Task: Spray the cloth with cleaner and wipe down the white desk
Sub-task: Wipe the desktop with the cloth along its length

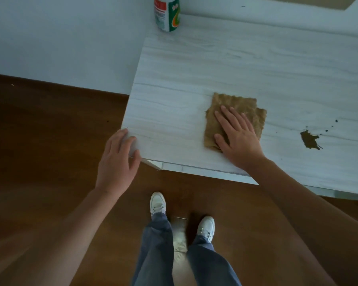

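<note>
A folded brown cloth lies flat on the white wood-grain desk, near its front edge. My right hand presses flat on the cloth, fingers spread and pointing away from me. My left hand rests on the desk's near left corner, fingers curled over the edge. A white and green cleaner bottle stands upright at the desk's far left corner, against the wall. A dark brown spill with small splatter dots marks the desk to the right of the cloth.
Brown wooden floor spreads left of and in front of the desk. A pale wall runs behind. My legs in blue jeans and white shoes stand just before the desk's front edge.
</note>
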Demonstrator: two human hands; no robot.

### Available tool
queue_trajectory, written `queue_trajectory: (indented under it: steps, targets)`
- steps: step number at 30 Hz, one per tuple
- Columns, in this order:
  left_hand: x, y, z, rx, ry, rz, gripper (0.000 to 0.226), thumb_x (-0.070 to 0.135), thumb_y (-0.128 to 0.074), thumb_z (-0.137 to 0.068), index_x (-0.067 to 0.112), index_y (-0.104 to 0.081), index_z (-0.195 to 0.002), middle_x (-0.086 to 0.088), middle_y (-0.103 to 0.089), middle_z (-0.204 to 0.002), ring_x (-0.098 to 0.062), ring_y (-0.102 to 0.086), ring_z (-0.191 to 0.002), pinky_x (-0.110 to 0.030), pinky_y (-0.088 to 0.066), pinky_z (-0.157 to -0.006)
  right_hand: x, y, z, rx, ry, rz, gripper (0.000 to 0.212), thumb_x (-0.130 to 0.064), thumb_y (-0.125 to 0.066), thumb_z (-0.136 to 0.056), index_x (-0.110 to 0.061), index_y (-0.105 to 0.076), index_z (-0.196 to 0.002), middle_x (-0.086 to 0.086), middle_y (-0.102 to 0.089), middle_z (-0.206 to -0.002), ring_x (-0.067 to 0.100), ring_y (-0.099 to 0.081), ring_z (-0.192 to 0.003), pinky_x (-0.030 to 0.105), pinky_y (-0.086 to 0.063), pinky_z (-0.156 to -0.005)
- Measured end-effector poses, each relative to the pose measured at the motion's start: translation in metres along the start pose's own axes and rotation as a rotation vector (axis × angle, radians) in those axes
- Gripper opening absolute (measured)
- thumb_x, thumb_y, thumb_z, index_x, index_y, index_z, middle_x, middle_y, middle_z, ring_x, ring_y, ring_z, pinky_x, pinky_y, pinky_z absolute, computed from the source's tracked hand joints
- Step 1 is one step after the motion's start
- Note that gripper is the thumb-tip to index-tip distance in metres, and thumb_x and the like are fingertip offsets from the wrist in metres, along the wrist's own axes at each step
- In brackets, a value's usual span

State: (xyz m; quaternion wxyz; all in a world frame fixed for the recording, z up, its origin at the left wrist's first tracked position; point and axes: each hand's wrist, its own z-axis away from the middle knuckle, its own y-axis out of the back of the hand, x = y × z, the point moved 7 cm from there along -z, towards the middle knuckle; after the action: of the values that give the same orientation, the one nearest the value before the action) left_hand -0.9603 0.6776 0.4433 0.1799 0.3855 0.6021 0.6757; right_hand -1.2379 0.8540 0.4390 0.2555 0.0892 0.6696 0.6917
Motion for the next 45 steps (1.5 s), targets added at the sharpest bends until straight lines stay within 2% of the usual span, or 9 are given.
queue_trajectory:
  steps: [4, 10, 15, 18, 23, 28, 33, 38, 45]
  targets:
    - [0.003, -0.005, 0.002, -0.004, 0.055, 0.009, 0.042, 0.028, -0.053, -0.105, 0.007, -0.053, -0.142, -0.014, -0.042, -0.158, -0.030, -0.033, -0.151, -0.047, -0.047, -0.112, 0.025, 0.004, 0.022, 0.005, -0.030, -0.006, 0.065, -0.050, -0.027, -0.101, -0.022, -0.022, -0.159, -0.001, -0.017, -0.167, 0.017, -0.006, -0.155, 0.041, -0.002, -0.127]
    - [0.003, -0.002, 0.004, 0.006, 0.064, 0.062, 0.043, 0.031, -0.051, -0.105, 0.009, -0.054, -0.141, -0.012, -0.043, -0.157, -0.029, -0.034, -0.151, -0.044, -0.045, -0.113, 0.000, -0.003, 0.014, 0.018, -0.068, -0.011, 0.065, -0.047, -0.024, -0.101, -0.019, -0.020, -0.160, 0.002, -0.014, -0.168, 0.020, -0.003, -0.156, 0.044, 0.001, -0.126]
    - [-0.012, 0.006, 0.008, -0.001, 0.058, 0.078, 0.046, 0.039, -0.055, -0.104, 0.013, -0.055, -0.141, -0.006, -0.046, -0.154, -0.023, -0.039, -0.146, -0.031, -0.038, -0.110, -0.102, -0.022, -0.013, -0.049, 0.133, -0.016, 0.064, -0.047, -0.028, -0.102, -0.020, -0.019, -0.160, 0.002, -0.013, -0.168, 0.022, -0.002, -0.156, 0.045, 0.000, -0.126]
    - [-0.018, 0.011, 0.006, -0.009, -0.003, 0.065, 0.045, 0.038, -0.052, -0.105, 0.012, -0.056, -0.142, -0.006, -0.050, -0.152, -0.022, -0.045, -0.143, -0.029, -0.039, -0.109, -0.169, -0.036, -0.037, -0.073, 0.231, -0.002, 0.063, -0.047, -0.028, -0.103, -0.021, -0.018, -0.160, 0.001, -0.013, -0.168, 0.023, -0.003, -0.155, 0.046, 0.001, -0.126]
    - [-0.038, 0.022, -0.002, 0.016, 0.039, 0.068, 0.038, 0.033, -0.048, -0.108, 0.014, -0.056, -0.140, -0.003, -0.058, -0.143, -0.017, -0.051, -0.133, -0.022, -0.037, -0.105, -0.234, -0.052, -0.066, -0.080, 0.287, 0.026, 0.060, -0.047, -0.026, -0.104, -0.022, -0.021, -0.159, 0.002, -0.014, -0.168, 0.023, -0.005, -0.155, 0.046, 0.002, -0.126]
    - [-0.045, 0.023, -0.005, -0.040, -0.016, 0.058, 0.042, 0.038, -0.046, -0.108, 0.014, -0.055, -0.141, -0.003, -0.058, -0.142, -0.017, -0.053, -0.132, -0.022, -0.037, -0.104, -0.223, -0.049, -0.058, -0.083, 0.313, -0.003, 0.063, -0.051, -0.026, -0.103, -0.023, -0.022, -0.159, 0.000, -0.017, -0.167, 0.020, -0.006, -0.155, 0.045, -0.003, -0.127]
    - [-0.038, 0.025, -0.014, -0.056, -0.037, 0.067, 0.043, 0.037, -0.047, -0.108, 0.013, -0.055, -0.143, -0.005, -0.055, -0.148, -0.019, -0.049, -0.138, -0.025, -0.036, -0.105, -0.155, -0.035, -0.010, -0.085, 0.224, 0.012, 0.064, -0.052, -0.027, -0.103, -0.024, -0.017, -0.160, -0.002, -0.014, -0.168, 0.018, -0.005, -0.156, 0.046, -0.008, -0.126]
    - [-0.032, 0.009, -0.009, -0.098, -0.083, 0.094, 0.050, 0.041, -0.040, -0.108, 0.010, -0.054, -0.144, -0.006, -0.046, -0.157, -0.022, -0.042, -0.145, -0.029, -0.036, -0.107, -0.100, -0.026, 0.032, -0.086, 0.175, 0.039, 0.064, -0.048, -0.032, -0.103, -0.021, -0.021, -0.159, 0.000, -0.018, -0.167, 0.020, -0.009, -0.155, 0.049, -0.012, -0.125]
    - [-0.033, 0.007, -0.008, -0.092, -0.071, 0.130, 0.054, 0.044, -0.033, -0.108, 0.012, -0.052, -0.147, -0.005, -0.043, -0.160, -0.020, -0.040, -0.147, -0.028, -0.036, -0.108, -0.150, -0.036, 0.013, -0.092, 0.090, 0.031, 0.066, -0.049, -0.022, -0.102, -0.020, -0.014, -0.161, 0.002, -0.010, -0.168, 0.022, 0.000, -0.156, 0.049, -0.006, -0.126]
